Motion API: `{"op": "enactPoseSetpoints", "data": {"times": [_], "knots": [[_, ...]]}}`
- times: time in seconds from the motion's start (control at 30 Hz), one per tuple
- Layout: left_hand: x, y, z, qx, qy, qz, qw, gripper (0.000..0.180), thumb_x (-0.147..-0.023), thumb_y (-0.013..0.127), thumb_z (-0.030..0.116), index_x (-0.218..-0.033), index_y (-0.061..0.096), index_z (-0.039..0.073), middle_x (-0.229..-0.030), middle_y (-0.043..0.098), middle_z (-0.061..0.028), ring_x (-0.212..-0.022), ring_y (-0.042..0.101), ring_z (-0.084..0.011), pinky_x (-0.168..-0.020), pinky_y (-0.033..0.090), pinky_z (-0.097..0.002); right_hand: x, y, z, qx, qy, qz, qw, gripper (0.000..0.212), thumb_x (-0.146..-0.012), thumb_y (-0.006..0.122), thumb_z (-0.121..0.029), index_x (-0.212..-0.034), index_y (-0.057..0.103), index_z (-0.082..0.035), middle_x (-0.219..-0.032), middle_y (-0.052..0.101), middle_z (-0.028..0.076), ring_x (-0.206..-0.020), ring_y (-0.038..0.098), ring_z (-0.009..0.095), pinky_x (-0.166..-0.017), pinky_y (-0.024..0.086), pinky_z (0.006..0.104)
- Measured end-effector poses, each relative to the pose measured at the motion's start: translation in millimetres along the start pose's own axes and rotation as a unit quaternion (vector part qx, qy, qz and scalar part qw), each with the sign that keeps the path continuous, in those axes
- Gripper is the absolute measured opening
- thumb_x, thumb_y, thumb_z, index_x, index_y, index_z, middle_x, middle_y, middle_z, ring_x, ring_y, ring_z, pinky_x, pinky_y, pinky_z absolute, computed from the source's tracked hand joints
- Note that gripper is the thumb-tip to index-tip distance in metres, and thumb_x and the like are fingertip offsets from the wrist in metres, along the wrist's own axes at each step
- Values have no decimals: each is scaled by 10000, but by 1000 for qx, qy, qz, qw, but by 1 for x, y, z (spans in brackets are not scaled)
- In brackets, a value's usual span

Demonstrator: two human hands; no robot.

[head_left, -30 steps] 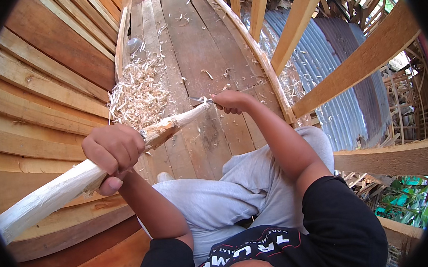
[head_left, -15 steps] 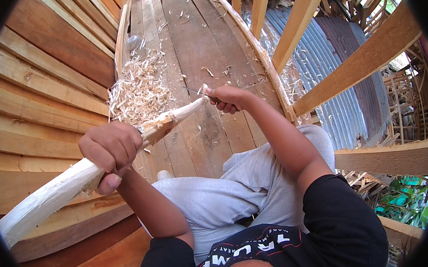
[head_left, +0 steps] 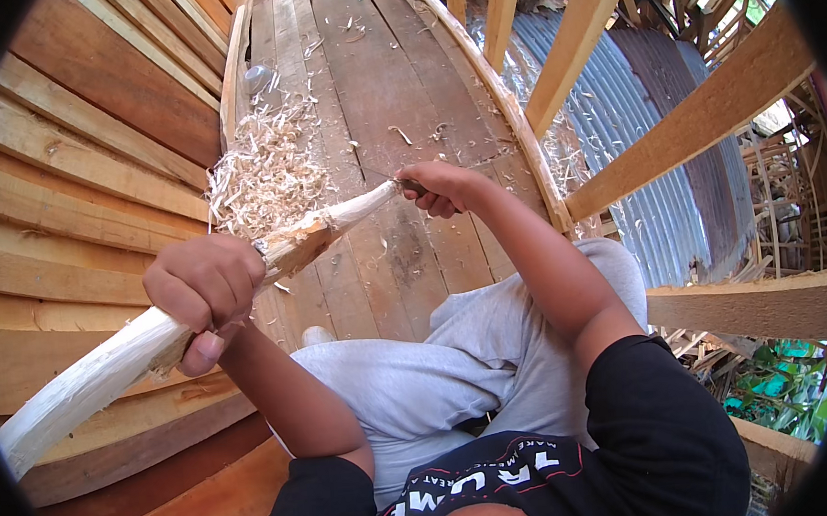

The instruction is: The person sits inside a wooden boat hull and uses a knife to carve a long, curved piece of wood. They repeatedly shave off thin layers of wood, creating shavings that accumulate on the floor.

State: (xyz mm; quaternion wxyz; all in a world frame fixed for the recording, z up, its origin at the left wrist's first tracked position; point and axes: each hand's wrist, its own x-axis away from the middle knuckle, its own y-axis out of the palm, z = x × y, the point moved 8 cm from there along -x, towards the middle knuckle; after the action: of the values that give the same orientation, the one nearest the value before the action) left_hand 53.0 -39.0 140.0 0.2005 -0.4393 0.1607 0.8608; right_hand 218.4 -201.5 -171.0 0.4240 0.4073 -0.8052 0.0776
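The left hand (head_left: 207, 290) holds a pale stick (head_left: 288, 249), slanting over the left edge of the floor (head_left: 389, 116); the right hand (head_left: 435, 187) holds a knife (head_left: 414, 187) at its tip. I'd cut thin and light, left hand well back.

Corrugated metal sheets (head_left: 610, 115) beyond wooden posts (head_left: 691, 117); plank wall (head_left: 89, 142) at left.

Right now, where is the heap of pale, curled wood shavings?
In the head view, the heap of shavings lies left of centre on the brown plank floor, beside the wall of wooden boards and just beyond the left hand.
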Motion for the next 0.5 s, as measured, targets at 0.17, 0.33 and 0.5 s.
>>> {"op": "enactPoseSetpoints", "data": {"times": [0.17,0.33,0.5], "knots": [[5,-7,8,-19,-4,29,999,226,-685,608,93,-592,404,122,-522,452,25,-397,401,-91,-386,319,-227,0,-18,-10,-164,-40,0,986,363,-951,337,-365,-669,409,-148,-495,276,-69,-374,170,53,-344,129,245],[5,-6,19,-57,7,40,998,224,-675,620,97,-591,414,126,-514,449,27,-394,406,-93,-392,321,-231,6,-79,0,-428,-131,251,858,178,-878,326,-263,-751,402,-164,-521,313,-31,-387,228,90,-364,196,258],[5,-3,28,-47,-16,9,999,225,-668,640,92,-587,433,124,-520,462,23,-399,417,-98,-405,330,-234,22,-68,-42,-193,-257,281,904,291,-990,317,-336,-921,507,-126,-586,405,-18,-432,334,82,-382,300,277]]}}
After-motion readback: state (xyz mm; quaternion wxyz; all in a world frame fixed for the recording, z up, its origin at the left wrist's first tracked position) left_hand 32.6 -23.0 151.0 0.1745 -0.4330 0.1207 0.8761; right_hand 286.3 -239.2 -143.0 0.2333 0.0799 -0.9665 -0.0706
